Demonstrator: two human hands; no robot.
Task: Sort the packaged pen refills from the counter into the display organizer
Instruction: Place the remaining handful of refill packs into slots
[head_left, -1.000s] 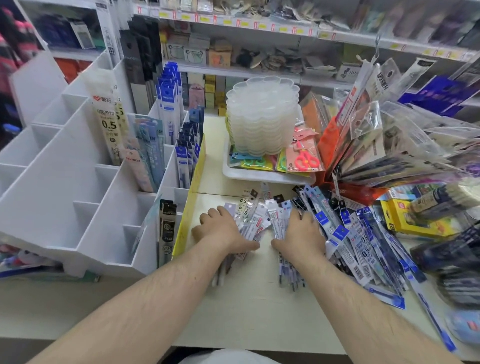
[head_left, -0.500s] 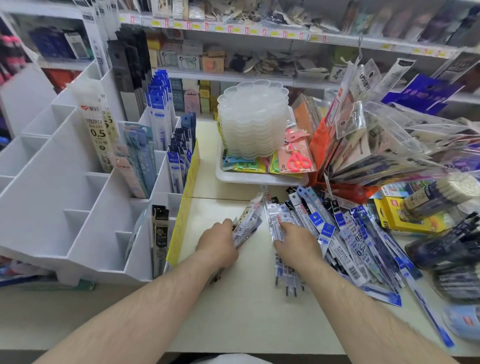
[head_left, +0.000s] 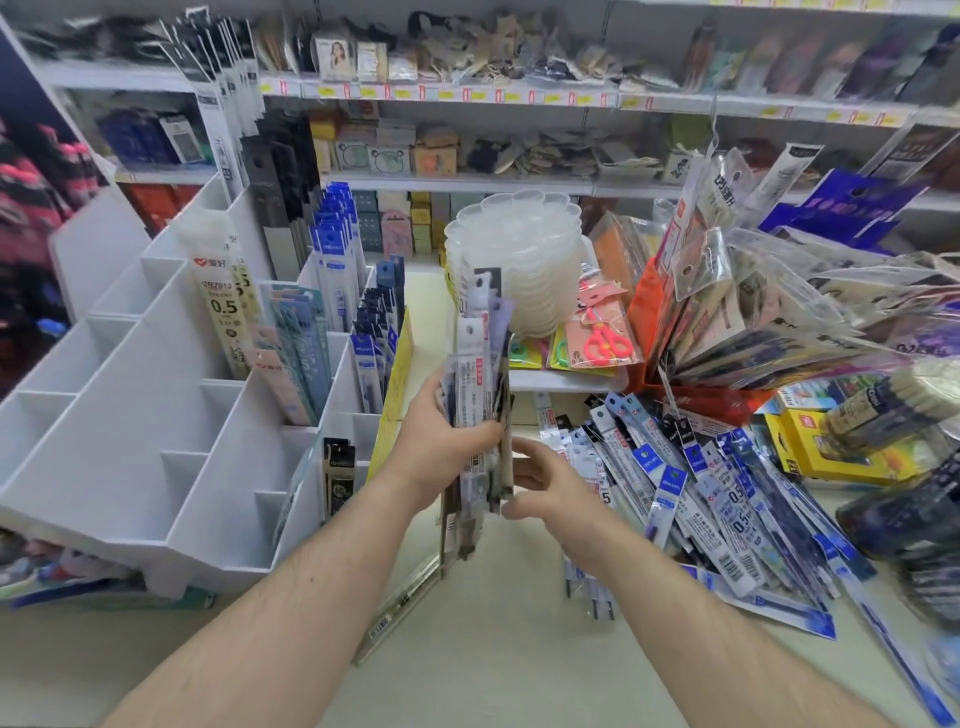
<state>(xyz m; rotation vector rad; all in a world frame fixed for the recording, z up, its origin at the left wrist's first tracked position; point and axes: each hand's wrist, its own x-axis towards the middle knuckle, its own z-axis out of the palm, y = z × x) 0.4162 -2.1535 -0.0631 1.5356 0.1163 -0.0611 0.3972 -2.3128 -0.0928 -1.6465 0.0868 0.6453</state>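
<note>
My left hand (head_left: 441, 441) grips an upright bundle of packaged pen refills (head_left: 480, 364) above the counter, just right of the white display organizer (head_left: 171, 415). My right hand (head_left: 545, 483) is beside the bundle's lower right edge, fingertips touching it, fingers loosely bent. A fanned pile of blue-and-white refill packs (head_left: 691, 493) lies on the counter to the right. One clear refill pack (head_left: 400, 603) lies flat below the bundle. Several organizer slots hold refill packs; the left slots are bare.
A stack of clear plastic trays (head_left: 519, 260) on a white tray stands behind the bundle, with scissors packs (head_left: 602, 338) leaning on it. Hanging bagged goods (head_left: 753, 312) crowd the right. A yellow box (head_left: 831, 452) sits far right. Shelves run along the back.
My left hand lifted a bundle of refill packs from the counter and turned it upright. My right hand left the pile and came to the bundle's side.
</note>
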